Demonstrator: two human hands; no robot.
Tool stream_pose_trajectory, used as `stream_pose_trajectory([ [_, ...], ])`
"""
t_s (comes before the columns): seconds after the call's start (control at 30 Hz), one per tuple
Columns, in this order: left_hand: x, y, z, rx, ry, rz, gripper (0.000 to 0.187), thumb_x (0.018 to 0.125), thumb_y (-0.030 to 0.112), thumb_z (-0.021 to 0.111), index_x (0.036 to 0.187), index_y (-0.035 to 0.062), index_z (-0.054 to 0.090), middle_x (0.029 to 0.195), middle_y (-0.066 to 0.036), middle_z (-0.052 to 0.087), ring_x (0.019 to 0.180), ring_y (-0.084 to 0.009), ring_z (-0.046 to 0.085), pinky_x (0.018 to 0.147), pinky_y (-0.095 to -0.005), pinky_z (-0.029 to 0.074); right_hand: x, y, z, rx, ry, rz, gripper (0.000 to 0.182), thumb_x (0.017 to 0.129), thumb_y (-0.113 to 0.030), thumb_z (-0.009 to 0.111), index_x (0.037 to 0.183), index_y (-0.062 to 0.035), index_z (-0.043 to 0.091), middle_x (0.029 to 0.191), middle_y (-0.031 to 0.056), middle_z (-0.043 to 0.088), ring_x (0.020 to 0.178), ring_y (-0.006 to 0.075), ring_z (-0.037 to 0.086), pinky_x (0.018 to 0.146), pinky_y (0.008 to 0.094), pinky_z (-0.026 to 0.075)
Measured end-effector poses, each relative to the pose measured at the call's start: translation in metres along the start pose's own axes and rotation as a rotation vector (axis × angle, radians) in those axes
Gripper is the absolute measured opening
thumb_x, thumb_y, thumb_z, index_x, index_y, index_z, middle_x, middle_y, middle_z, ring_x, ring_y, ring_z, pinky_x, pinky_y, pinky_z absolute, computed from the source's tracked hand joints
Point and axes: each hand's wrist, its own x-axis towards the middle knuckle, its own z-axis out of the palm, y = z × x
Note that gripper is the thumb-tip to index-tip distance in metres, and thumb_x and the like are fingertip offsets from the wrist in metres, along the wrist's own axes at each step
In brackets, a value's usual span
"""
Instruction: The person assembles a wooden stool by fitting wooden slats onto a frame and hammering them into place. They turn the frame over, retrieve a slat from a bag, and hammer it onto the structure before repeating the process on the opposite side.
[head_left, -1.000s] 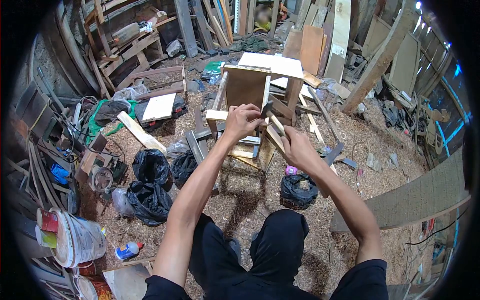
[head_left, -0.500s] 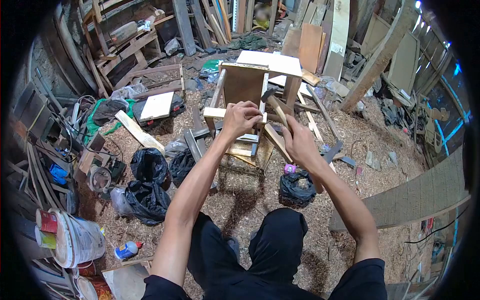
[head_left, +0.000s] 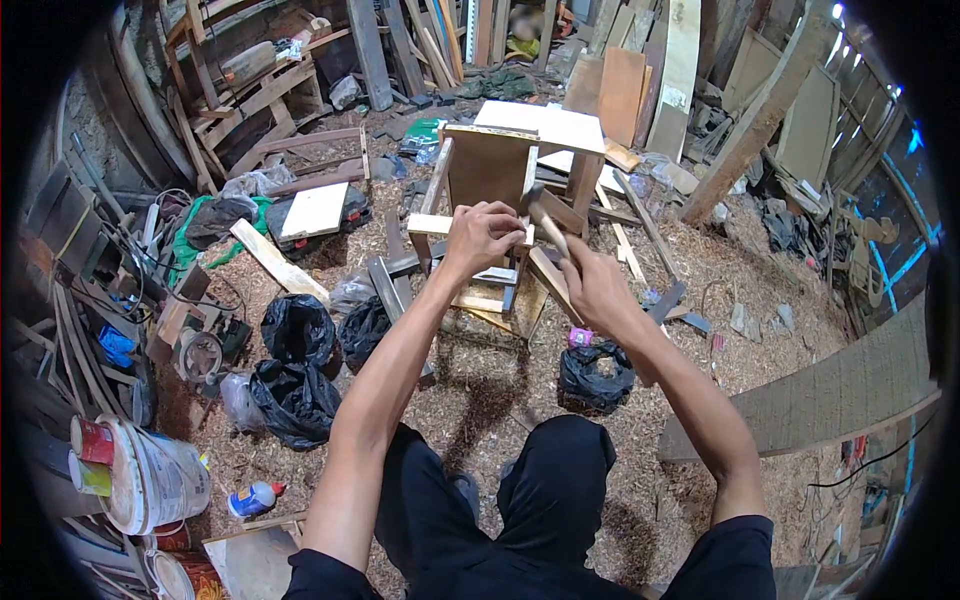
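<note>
Head view: hammer [head_left: 550, 226] in right hand [head_left: 598, 287], frame [head_left: 432, 226] below left hand [head_left: 480, 238].

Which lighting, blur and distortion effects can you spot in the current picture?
Head view: black corners, and the large board at right looks bowed, probably by the lens; head view: daylight gaps at upper right glare white; head view: the hammer looks slightly soft.

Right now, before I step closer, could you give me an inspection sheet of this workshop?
Surface: floor strewn with wood shavings.
Job's things: hammer, wooden frame.
Clutter: black plastic bags, white bucket, bottle.
Hands: right hand grips the hammer; left hand is at the wooden frame's near end, anything it pinches too small to tell.
Cables: thin black cable at the right.
Surroundings: boards leaning at the back, slanting post at right.
</note>
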Motion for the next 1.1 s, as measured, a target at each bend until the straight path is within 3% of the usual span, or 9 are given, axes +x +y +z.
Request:
stream_pose_trajectory([
  [0.1, 0.0, 0.001, 0.0, -0.033, -0.008, 0.007, 0.023, 0.078, 0.032, 0.073, 0.086, 0.0111, 0.074, 0.093, 0.003, 0.067, 0.086, -0.018, 0.06, 0.084, -0.0344, 0.036, 0.001, -0.007, 0.003, 0.112, 0.224, -0.052, 0.018, 0.092, -0.009, 0.05, 0.099, 0.0074, 0.05, 0.077, 0.0355, 0.058, 0.078, 0.0527, 0.057, 0.067, 0.0541, 0.045],
  [0.23, 0.001, -0.004, 0.002, -0.026, -0.001, 0.006, 0.022, 0.077, 0.031, 0.074, 0.085, 0.0105, 0.075, 0.091, 0.001, 0.068, 0.083, -0.0177, 0.061, 0.081, -0.0337, 0.039, 0.001, 0.012, 0.007, -0.034, 0.0, -0.024, 0.018, 0.093, -0.01, 0.049, 0.101, 0.0061, 0.048, 0.077, 0.034, 0.058, 0.078, 0.0528, 0.057, 0.068, 0.0553, 0.043],
  [0.37, 0.006, -0.004, 0.003, -0.054, 0.041, 0.069, 0.021, 0.076, 0.028, 0.075, 0.082, 0.0071, 0.074, 0.088, -0.001, 0.068, 0.078, -0.0194, 0.062, 0.073, -0.0338, 0.045, -0.002, -0.005, 0.004, 0.075, 0.196, 0.0, 0.019, 0.093, -0.011, 0.048, 0.101, 0.0067, 0.048, 0.076, 0.035, 0.058, 0.077, 0.0522, 0.058, 0.07, 0.0559, 0.043],
  [0.53, 0.004, -0.003, -0.001, -0.006, 0.059, 0.066, 0.019, 0.075, 0.024, 0.075, 0.08, 0.0057, 0.072, 0.088, -0.002, 0.068, 0.08, -0.0199, 0.063, 0.076, -0.0325, 0.047, 0.002, 0.012, 0.009, 0.006, 0.041, 0.007, 0.02, 0.093, -0.01, 0.049, 0.102, 0.0067, 0.051, 0.076, 0.0337, 0.058, 0.077, 0.0512, 0.058, 0.068, 0.054, 0.044],
  [0.63, 0.005, -0.002, -0.006, -0.109, -0.043, -0.008, 0.022, 0.08, 0.027, 0.071, 0.085, 0.0058, 0.071, 0.088, -0.003, 0.068, 0.083, -0.0214, 0.063, 0.082, -0.0335, 0.045, 0.002, -0.001, -0.002, 0.037, 0.094, 0.035, 0.021, 0.093, -0.01, 0.05, 0.103, 0.0072, 0.052, 0.077, 0.0336, 0.059, 0.077, 0.051, 0.059, 0.068, 0.053, 0.045],
  [0.73, 0.0, -0.015, -0.015, 0.186, 0.079, 0.053, 0.024, 0.088, 0.03, 0.06, 0.09, 0.0078, 0.069, 0.088, -0.005, 0.067, 0.086, -0.0241, 0.063, 0.082, -0.0364, 0.044, 0.004, -0.003, -0.004, 0.062, 0.165, 0.025, 0.023, 0.092, -0.01, 0.051, 0.108, 0.0075, 0.053, 0.079, 0.0342, 0.059, 0.079, 0.0503, 0.059, 0.068, 0.0519, 0.046],
  [0.8, -0.002, -0.025, -0.022, 0.55, -0.184, -0.014, 0.027, 0.094, 0.031, 0.049, 0.092, 0.0105, 0.067, 0.09, -0.006, 0.066, 0.091, -0.025, 0.063, 0.083, -0.0382, 0.042, 0.003, -0.001, -0.002, 0.087, 0.207, 0.018, 0.025, 0.093, -0.012, 0.05, 0.109, 0.0072, 0.053, 0.08, 0.0341, 0.06, 0.08, 0.0501, 0.059, 0.07, 0.0524, 0.045],
  [0.9, 0.0, -0.026, -0.02, 0.493, -0.17, 0.047, 0.033, 0.096, 0.029, 0.045, 0.081, 0.0086, 0.066, 0.082, -0.01, 0.067, 0.081, -0.0297, 0.064, 0.073, -0.0419, 0.047, 0.001, 0.014, 0.01, -0.055, 0.029, 0.075, 0.027, 0.094, -0.014, 0.049, 0.111, 0.0065, 0.053, 0.082, 0.0334, 0.06, 0.082, 0.05, 0.059, 0.071, 0.0525, 0.045],
  [1.1, 0.001, -0.028, -0.017, 0.397, -0.086, 0.011, 0.039, 0.096, 0.03, 0.045, 0.072, 0.0061, 0.064, 0.072, -0.014, 0.066, 0.068, -0.0345, 0.064, 0.064, -0.0457, 0.05, 0.003, -0.003, -0.005, 0.095, 0.105, 0.156, 0.026, 0.094, -0.015, 0.049, 0.111, 0.0036, 0.054, 0.082, 0.0329, 0.061, 0.081, 0.0495, 0.06, 0.071, 0.052, 0.045],
])
